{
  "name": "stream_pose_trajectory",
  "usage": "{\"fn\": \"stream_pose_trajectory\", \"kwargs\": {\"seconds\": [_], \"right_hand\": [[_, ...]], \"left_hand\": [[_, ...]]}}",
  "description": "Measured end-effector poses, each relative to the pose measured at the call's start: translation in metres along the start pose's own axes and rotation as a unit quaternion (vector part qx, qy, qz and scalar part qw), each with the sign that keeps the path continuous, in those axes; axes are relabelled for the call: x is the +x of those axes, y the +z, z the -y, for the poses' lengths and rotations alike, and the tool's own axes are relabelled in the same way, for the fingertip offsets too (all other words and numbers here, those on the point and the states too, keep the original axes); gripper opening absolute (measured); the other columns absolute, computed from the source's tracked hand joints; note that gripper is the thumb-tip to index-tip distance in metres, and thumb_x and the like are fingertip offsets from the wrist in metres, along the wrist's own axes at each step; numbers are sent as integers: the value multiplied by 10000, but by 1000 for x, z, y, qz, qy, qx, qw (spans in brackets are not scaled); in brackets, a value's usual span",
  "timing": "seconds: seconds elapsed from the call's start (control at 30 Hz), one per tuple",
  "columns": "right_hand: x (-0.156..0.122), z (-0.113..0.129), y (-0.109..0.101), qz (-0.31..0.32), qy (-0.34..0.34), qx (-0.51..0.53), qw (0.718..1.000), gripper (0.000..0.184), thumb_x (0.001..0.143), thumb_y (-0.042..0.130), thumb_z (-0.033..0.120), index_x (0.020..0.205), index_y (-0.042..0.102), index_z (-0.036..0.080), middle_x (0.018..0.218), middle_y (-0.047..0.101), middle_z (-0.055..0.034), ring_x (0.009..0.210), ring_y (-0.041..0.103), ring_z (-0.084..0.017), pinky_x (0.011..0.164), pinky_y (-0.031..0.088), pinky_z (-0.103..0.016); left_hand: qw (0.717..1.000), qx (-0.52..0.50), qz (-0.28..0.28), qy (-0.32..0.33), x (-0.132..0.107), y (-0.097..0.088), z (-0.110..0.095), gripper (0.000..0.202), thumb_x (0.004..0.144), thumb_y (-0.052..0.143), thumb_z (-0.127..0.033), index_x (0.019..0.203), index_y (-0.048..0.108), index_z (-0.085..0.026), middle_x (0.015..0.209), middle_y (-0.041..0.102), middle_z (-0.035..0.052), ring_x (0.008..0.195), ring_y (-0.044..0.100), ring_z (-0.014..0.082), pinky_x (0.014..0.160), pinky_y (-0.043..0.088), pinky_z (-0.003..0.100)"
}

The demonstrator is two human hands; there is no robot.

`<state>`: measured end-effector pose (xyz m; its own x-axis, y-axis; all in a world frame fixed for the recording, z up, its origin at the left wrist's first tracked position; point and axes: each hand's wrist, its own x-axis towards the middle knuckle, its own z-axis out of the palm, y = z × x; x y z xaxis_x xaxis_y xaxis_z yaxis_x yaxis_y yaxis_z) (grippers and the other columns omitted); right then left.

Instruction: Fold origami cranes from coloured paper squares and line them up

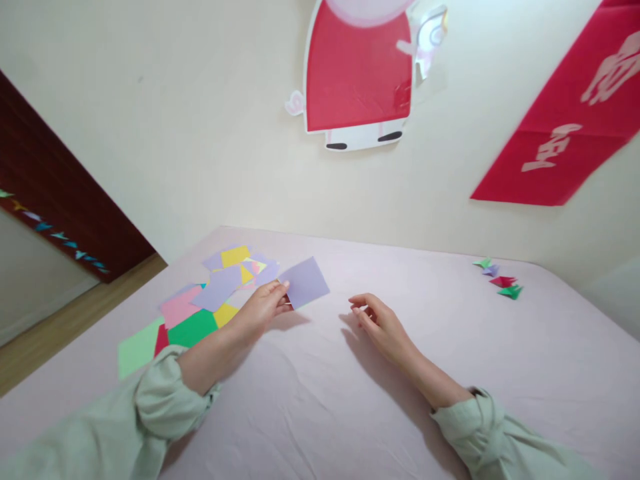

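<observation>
Your left hand [265,301] pinched a flat, square lilac paper sheet [306,283]; multicoloured paper sheets [193,328] lay left of that hand. Your right hand [377,321] curled loosely, apart.

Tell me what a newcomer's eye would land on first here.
Probably the red cartoon cutout on the wall, top centre, then the red banner to its right. Lower down, the left hand holds up a lilac paper square, just right of a scatter of coloured sheets.
</observation>
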<state>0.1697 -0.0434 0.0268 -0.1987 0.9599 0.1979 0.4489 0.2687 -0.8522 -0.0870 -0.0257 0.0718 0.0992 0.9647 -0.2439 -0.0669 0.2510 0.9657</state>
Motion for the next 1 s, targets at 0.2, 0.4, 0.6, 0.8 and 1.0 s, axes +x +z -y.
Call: {"fn": "stream_pose_trajectory", "kwargs": {"seconds": [0.2, 0.4, 0.6, 0.8, 1.0], "right_hand": [[1, 4, -4, -59, -22, 52, 997, 242, 906, 490, 341, 1086, 593, 216, 1075, 619, -73, 789, 618, -154, 683, 508, -290], [2, 3, -6, -58, -31, 34, 997, 211, 905, 490, 316, 1037, 618, 212, 1050, 618, -69, 881, 613, -172, 726, 502, -294], [4, -3, -3, -58, -2, 81, 995, 234, 882, 496, 324, 1063, 587, 206, 1083, 627, -71, 879, 613, -175, 754, 504, -325], [6, -5, -5, -44, 37, 205, 977, 234, 841, 539, 375, 993, 601, 209, 961, 622, -41, 876, 588, -177, 725, 522, -312], [7, -6, -4, -42, 70, 290, 954, 237, 790, 637, 404, 932, 614, 216, 910, 618, -21, 851, 585, -168, 704, 518, -295]], "left_hand": [[997, -31, 63, -36, -2, 46, 16, 298, 868, 579, -402, 970, 615, -125, 991, 709, 116, 899, 659, 191, 813, 500, 305], [993, -56, 67, -82, 5, 58, 28, 206, 924, 510, -313, 948, 592, -125, 904, 703, 95, 775, 658, 142, 718, 514, 256], [987, -90, 106, -81, 5, 60, 35, 233, 945, 482, -306, 1042, 600, -131, 979, 694, 107, 805, 662, 142, 690, 532, 244], [977, -146, 110, -111, 6, 57, 34, 190, 930, 514, -273, 1040, 580, -133, 932, 674, 88, 741, 653, 132, 634, 542, 234], [969, -164, 102, -152, 6, 57, 32, 158, 925, 511, -228, 1036, 566, -129, 889, 667, 85, 736, 662, 147, 634, 561, 252]]}}
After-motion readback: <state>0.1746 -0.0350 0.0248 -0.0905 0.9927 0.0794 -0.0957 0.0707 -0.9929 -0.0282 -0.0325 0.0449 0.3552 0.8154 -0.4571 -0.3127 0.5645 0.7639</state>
